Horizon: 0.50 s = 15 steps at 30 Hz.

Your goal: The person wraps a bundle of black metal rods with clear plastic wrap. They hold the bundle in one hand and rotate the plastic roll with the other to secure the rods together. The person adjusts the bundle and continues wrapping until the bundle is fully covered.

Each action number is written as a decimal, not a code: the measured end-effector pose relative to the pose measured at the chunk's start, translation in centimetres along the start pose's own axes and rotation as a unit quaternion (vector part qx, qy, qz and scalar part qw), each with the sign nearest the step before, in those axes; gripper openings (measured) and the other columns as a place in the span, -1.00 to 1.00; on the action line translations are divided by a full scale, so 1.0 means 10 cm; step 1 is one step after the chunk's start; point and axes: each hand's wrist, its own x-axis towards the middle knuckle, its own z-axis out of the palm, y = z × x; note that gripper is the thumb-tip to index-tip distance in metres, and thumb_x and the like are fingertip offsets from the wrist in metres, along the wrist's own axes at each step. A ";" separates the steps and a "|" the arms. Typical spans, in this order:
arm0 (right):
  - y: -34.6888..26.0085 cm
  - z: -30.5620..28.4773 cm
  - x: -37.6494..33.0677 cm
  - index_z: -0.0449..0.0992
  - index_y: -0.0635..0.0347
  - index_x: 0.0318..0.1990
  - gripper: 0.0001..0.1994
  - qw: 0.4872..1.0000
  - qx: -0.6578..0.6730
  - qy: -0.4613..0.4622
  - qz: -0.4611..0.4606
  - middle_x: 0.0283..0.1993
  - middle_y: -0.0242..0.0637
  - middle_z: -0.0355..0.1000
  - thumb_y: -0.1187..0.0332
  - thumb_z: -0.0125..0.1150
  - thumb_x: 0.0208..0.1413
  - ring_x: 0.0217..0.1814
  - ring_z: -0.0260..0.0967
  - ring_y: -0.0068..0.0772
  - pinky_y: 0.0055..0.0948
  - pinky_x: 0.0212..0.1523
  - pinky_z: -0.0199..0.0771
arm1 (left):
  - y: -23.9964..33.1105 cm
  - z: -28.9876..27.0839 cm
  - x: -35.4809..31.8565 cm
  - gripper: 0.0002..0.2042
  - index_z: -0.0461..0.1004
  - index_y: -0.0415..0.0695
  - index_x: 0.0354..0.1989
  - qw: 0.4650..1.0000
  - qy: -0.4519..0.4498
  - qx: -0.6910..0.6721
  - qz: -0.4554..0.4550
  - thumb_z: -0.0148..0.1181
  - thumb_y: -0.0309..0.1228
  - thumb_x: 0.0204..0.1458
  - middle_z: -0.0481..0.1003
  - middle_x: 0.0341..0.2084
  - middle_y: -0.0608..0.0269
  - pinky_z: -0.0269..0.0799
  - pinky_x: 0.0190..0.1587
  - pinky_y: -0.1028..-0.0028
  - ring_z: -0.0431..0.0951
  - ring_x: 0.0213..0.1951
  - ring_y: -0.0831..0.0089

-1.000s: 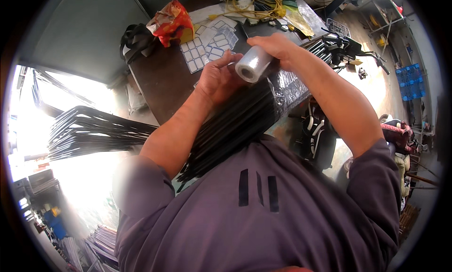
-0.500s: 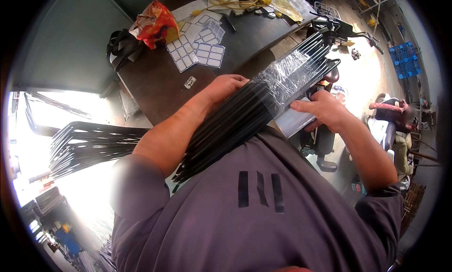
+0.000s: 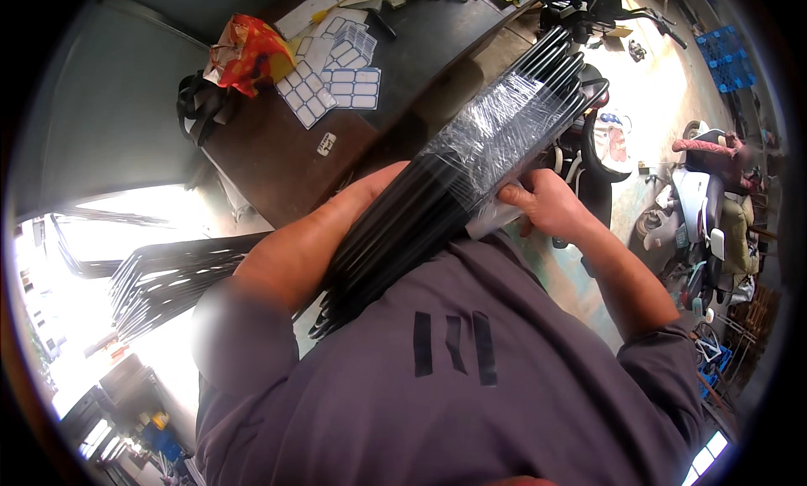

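A thick bundle of black rods [image 3: 408, 213] lies slantwise across the front of my body, its far end pointing up and right. Clear stretch film [image 3: 496, 120] is wound round its upper part. My right hand [image 3: 545, 204] is closed on a pale roll of stretch film [image 3: 492, 219], close against the bundle's near side with the thumb on top. On the far side, my left hand [image 3: 393, 171] reaches behind the rods. Its fingers are hidden there, so its grip does not show.
A dark table [image 3: 277, 162] beyond the bundle holds label sheets [image 3: 353, 88], a red and yellow bag [image 3: 250, 55] and yellow cord. More bent black rods [image 3: 181, 272] are at the left. Handlebars [image 3: 580, 11] stand at the far right, a scooter [image 3: 698, 200] at the right.
My left hand has slid from the bundle's far edge to behind it, hiding its fingers. My right hand and the film roll have moved left and in closer, and less of the roll shows.
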 end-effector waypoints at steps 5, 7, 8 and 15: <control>0.62 0.35 0.49 0.57 0.37 0.17 -0.63 0.975 0.031 0.032 -0.220 0.06 -0.05 0.61 0.31 0.33 0.34 0.05 0.60 -0.16 -0.18 0.07 0.62 | -0.01 0.00 0.03 -0.72 0.62 -0.25 0.16 0.999 0.003 -0.033 0.000 0.24 -0.39 0.37 0.71 -0.08 0.17 0.73 -0.16 0.47 0.73 -0.19 0.51; 0.61 0.51 0.71 0.59 0.37 0.12 -0.72 0.927 -0.116 0.125 -0.334 0.13 0.02 0.59 0.40 0.23 0.37 0.18 0.53 -0.07 -0.12 0.22 0.52 | -0.11 -0.06 0.10 -0.72 0.63 -0.26 0.14 0.998 0.017 -0.053 0.011 0.25 -0.38 0.36 0.71 -0.08 0.17 0.72 -0.15 0.46 0.72 -0.19 0.51; 0.66 0.55 0.81 0.59 0.36 0.10 -0.75 0.901 -0.185 0.153 -0.362 0.19 0.07 0.57 0.44 0.19 0.37 0.28 0.48 0.00 -0.08 0.31 0.45 | -0.18 -0.09 0.14 -0.72 0.63 -0.26 0.13 0.998 0.022 -0.064 0.013 0.26 -0.37 0.35 0.70 -0.07 0.18 0.71 -0.15 0.45 0.72 -0.19 0.51; 0.22 0.15 -0.15 0.72 0.30 -0.18 -0.82 0.969 -0.174 0.050 -0.171 -0.28 -0.09 0.69 0.36 0.42 0.18 -0.20 0.67 -0.07 -0.17 -0.07 0.63 | 0.23 0.03 -0.13 -0.53 0.50 -0.34 0.18 0.962 0.158 -0.157 0.161 0.35 -0.27 0.21 0.63 -0.17 -0.06 0.70 -0.08 0.27 0.69 -0.18 0.17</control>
